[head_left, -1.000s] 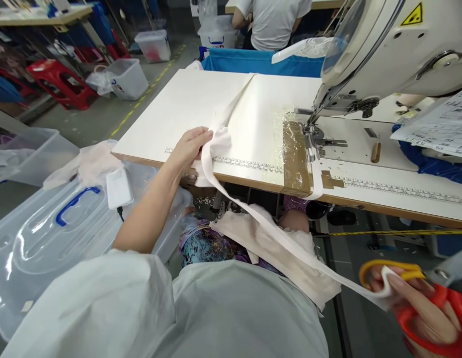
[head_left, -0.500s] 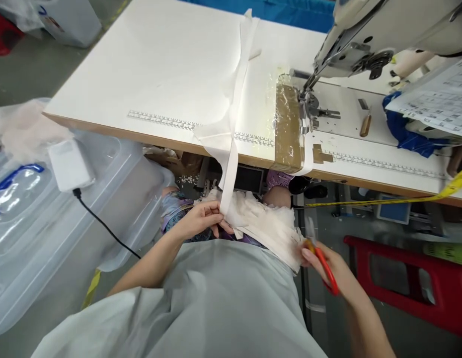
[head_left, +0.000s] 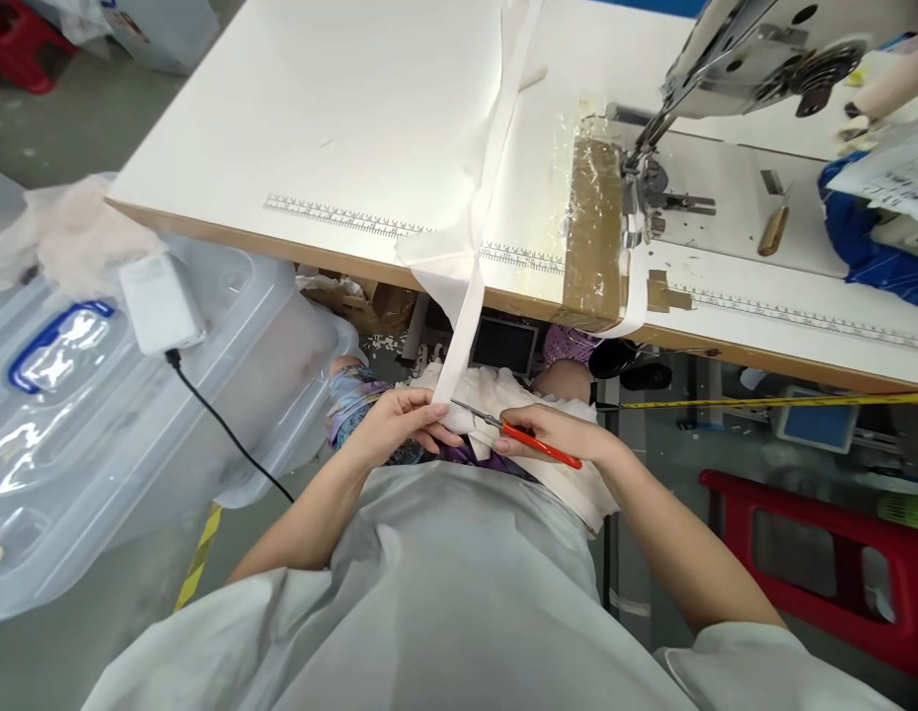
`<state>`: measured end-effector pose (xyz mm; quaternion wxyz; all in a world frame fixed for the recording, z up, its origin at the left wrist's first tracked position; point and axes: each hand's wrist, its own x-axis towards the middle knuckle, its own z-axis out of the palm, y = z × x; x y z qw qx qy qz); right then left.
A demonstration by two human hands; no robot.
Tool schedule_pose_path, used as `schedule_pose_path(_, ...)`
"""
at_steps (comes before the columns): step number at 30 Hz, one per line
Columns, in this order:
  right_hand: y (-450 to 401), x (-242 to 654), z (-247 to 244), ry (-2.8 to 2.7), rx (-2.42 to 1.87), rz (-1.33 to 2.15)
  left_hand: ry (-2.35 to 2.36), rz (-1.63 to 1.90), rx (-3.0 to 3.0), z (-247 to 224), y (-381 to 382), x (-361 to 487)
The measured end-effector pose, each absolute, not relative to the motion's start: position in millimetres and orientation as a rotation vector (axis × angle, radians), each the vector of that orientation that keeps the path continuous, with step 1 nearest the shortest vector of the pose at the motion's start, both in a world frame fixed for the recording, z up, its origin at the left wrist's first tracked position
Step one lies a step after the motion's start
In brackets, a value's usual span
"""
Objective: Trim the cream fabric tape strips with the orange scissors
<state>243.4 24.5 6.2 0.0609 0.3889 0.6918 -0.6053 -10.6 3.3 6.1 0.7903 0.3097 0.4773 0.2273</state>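
My left hand [head_left: 397, 427] pinches the long, pale fabric strip [head_left: 464, 334], presumably to steady it (its upper length lies across the white wooden-edged tabletop [head_left: 355, 118], beyond my grip). Just beside, my right hand [head_left: 559, 430] grasps red-handled metal scissors [head_left: 546, 448], tips near the strip.

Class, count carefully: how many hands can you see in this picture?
2: the left hand, pinching the pale strip, and the right hand, holding the red-handled scissors beside it. No other hand shows.
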Motion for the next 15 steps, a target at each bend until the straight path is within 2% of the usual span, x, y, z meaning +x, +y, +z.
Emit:
schedule_pose_path(6,28.0,237.3,11.3,2.123,1.223,-1.724,1.023,0.473,0.667,7.5,6.2,-13.8)
schedule_pose_path(12,21.0,232.9,20.8,2.346,1.349,-1.250,1.006,0.455,0.672,3.3,7.2,-15.9)
schedule_pose_path(15,18.2,232.0,22.7,2.359,1.388,-1.123,1.005,0.447,0.672,2.9,8.2,-17.0)
